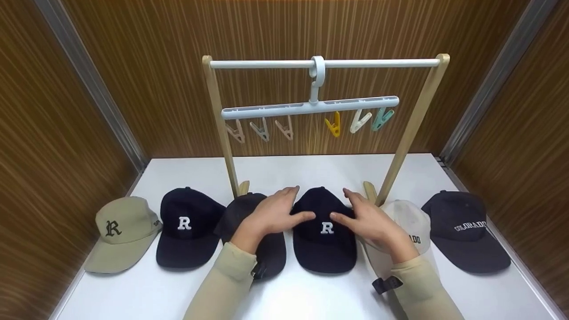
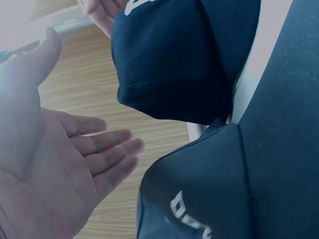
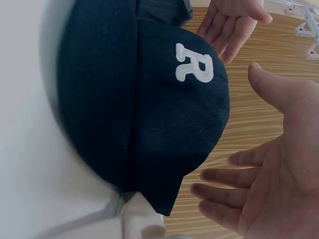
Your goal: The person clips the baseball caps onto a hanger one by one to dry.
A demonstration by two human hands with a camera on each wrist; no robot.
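Note:
A navy baseball cap with a white R [image 1: 324,255] lies on the white table between the two hands, its brim toward the wearer of the camera. My left hand [image 1: 278,211] hovers at its left, fingers extended and thumb apart. On the other side is my right hand [image 1: 371,222], palm turned inward, fingers likewise straight. Both wrist views show a gap between the hands and the cap's crown [image 3: 169,114]; neither grips anything. Beneath the left forearm sits a dark cap [image 1: 273,255], partly hidden. An off-white cap [image 1: 402,213] is partly covered by the right hand and wrist.
Behind stands a wooden rack [image 1: 411,129] with a white bar, from which a clip hanger [image 1: 275,110] with several coloured clips hangs. At left lie a beige cap [image 1: 126,222] and another navy R cap [image 1: 189,249]; at right, a dark Colorado cap [image 1: 460,213]. Wood-grain walls [image 1: 178,89] enclose the table.

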